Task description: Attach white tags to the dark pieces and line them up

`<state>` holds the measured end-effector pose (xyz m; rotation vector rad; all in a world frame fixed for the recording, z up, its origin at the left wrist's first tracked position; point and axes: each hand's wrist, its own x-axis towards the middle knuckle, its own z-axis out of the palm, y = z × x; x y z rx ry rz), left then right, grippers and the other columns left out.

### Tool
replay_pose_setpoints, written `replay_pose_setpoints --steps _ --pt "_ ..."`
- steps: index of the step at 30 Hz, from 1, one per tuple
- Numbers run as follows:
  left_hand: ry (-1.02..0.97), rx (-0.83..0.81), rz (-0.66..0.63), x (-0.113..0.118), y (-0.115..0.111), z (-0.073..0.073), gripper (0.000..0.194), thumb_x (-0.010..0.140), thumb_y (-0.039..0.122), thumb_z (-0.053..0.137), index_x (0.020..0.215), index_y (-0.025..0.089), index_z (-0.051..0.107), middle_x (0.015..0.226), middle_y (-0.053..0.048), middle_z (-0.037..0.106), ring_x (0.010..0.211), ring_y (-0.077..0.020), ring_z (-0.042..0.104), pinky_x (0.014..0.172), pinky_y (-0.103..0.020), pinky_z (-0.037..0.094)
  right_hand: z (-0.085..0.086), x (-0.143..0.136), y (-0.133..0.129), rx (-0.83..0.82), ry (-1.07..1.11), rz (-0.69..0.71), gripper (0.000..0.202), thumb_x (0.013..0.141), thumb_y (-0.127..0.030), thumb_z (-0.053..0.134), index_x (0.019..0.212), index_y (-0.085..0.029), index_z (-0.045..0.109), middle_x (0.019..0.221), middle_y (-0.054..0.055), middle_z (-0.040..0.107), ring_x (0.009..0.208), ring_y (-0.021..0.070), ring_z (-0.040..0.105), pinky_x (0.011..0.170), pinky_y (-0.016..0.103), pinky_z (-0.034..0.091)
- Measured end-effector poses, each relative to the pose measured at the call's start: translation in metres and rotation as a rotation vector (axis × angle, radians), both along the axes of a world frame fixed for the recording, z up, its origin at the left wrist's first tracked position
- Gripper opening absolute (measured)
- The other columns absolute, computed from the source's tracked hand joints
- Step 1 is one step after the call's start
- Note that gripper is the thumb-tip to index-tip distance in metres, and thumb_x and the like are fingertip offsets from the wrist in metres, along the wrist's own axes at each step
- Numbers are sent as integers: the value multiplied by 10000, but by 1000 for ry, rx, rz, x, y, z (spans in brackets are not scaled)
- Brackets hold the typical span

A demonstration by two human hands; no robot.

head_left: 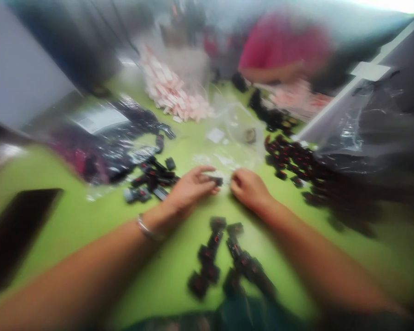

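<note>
Between the thumb and fingers of my left hand [195, 187] is a small black block-shaped part [218, 181], its kind too blurred to tell. My right hand [247, 186] is closed just to the right of it, fingers curled; anything inside is hidden. Small white pieces [224, 161] lie on the green table [152, 266] just beyond my hands. A loose group of black parts [153, 177] rests left of my left hand. Nearer my body lie two rough rows of black parts, a left row [209, 257] and a right row [246, 259].
Clear plastic bags hold dark parts [124, 119] at the left and pale pink pieces [172, 89] at the back. Dark parts with red spots [293, 161] are heaped at the right, beside another plastic bag [359, 124]. A dark flat object [20, 234] lies far left. A person in pink [283, 46] is across the table.
</note>
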<state>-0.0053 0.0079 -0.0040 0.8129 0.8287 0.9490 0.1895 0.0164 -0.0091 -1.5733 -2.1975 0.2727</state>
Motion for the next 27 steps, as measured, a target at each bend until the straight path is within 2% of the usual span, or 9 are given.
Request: replay_pose_setpoints --steps 3,6,9,13,19,24,27 --pt "71 68 -17 -1 1 -6 365 660 162 795 986 131 633 827 -48 703 739 -144 664 737 -276 499 8 -3 -9 147 265 64 86 769 -122 501 722 -193 516 666 0 515 606 131 453 597 257 370" --pt "59 108 -70 -1 0 -9 326 650 155 804 951 135 680 915 -56 711 834 -145 653 813 -272 489 15 -10 -19 225 400 162 102 795 -114 503 736 -198 509 662 -11 486 603 122 449 595 252 382" --pt "-18 61 -87 -1 -3 -7 351 670 166 794 1006 151 691 1006 -65 700 891 -148 641 827 -268 490 15 -16 -25 201 452 207 113 803 -109 510 740 -203 504 672 -17 488 600 114 453 584 247 391" --pt "-64 -43 -134 1 -8 -2 398 734 215 752 1119 168 663 1051 -93 689 827 -144 640 738 -271 509 9 -18 -26 190 478 171 108 812 -113 517 744 -197 509 684 -21 488 594 103 456 572 241 394" --pt "-52 25 -126 5 -9 -5 473 706 181 775 1162 157 653 1114 -111 679 990 -197 624 918 -331 463 12 -19 -27 177 522 153 103 809 -117 525 739 -192 514 685 -20 497 607 104 470 558 234 398" --pt "-157 -31 -113 4 -7 -5 426 742 174 742 1155 154 640 913 -69 695 751 -124 634 747 -256 487 16 -17 -26 162 586 78 91 822 -132 518 754 -192 521 671 -25 488 575 99 451 544 238 394" --pt "-213 -67 -123 3 -4 -4 362 725 145 748 1076 136 659 857 -62 684 709 -120 630 702 -241 485 12 -15 -25 207 507 129 100 818 -114 515 758 -195 515 687 -18 485 592 105 453 556 245 394"
